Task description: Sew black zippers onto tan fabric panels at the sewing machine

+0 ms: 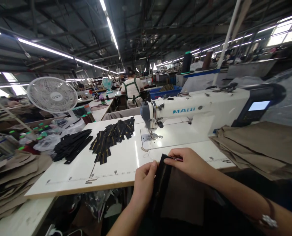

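A brown fabric panel (182, 196) with a black zipper strip (162, 178) along its left side hangs over the table's front edge. My left hand (144, 180) is closed at the strip's left edge, with thumb and index finger together. Across the top corner, my right hand (185, 162) pinches the panel and strip between thumb and fingers. A thin dark-red item (175, 158) shows under the right fingers; its kind is mostly hidden. Just beyond the hands stands a white sewing machine (197, 111), its presser foot (151, 135) above the needle plate. Loose thread lies before it.
Zippers with gold teeth (111, 137) and a pile of black strips (73, 144) lie on the white table (126, 157). Brown panels (261, 144) are stacked at right, more brown fabric (10, 183) at left. A fan (52, 95) stands behind; a person (133, 88) sits ahead.
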### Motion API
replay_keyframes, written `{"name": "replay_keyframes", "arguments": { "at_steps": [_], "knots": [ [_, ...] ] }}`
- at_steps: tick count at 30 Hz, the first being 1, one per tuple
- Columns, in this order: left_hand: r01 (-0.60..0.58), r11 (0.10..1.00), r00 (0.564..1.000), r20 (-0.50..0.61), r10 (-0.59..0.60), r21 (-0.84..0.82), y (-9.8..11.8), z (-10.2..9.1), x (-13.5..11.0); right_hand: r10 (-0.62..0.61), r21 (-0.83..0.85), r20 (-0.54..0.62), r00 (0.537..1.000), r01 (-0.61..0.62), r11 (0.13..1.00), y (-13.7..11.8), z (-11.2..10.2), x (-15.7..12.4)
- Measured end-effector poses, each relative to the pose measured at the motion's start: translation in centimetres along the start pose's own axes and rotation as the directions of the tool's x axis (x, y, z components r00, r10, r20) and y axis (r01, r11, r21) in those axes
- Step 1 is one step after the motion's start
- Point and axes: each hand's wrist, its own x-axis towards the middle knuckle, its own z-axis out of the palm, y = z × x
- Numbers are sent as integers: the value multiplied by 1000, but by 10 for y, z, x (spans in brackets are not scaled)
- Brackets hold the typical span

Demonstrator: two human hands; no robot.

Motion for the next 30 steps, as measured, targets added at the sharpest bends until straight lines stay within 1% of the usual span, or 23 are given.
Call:
{"name": "replay_keyframes", "arguments": {
  "at_steps": [2,5,7,9,12,15,18,23,25,27,29,30],
  "knots": [
    [-12,999,998,-65,9,-46,1,-2,-1,27,26,6,1000,-28,999,1,0,-1],
    [-61,994,992,-118,50,-89,1,-6,-3,60,11,17,998,-61,998,3,-3,-2],
    [-111,992,985,-137,101,-68,1,-9,-4,61,-10,12,998,-60,998,3,-6,-1],
    [-160,987,974,-164,156,-12,2,-12,-5,54,-32,6,999,-54,998,5,-9,1],
    [-192,980,966,-166,197,45,3,-16,-6,50,-39,12,999,-50,998,7,-12,4],
    [-170,985,975,-147,165,-17,3,-20,-6,50,-25,31,998,-49,998,9,-14,6],
    [-151,983,975,-181,131,-102,3,-26,-4,58,-21,27,998,-57,998,12,-17,8],
    [-137,982,970,-217,107,-131,6,-34,-5,38,-50,48,998,-36,998,16,-16,12],
    [-111,981,972,-222,73,-160,7,-35,-5,17,-101,47,999,-12,995,14,-18,13],
    [-82,972,969,-246,25,-221,9,-40,-4,-7,-177,28,1000,12,984,8,-25,13],
    [-77,957,952,-306,-13,-278,12,-53,0,-51,-290,-11,999,46,956,-2,-38,12],
    [-75,955,939,-344,-30,-287,13,-63,2,-84,-355,-29,996,68,932,-7,-47,11]
  ]
}}
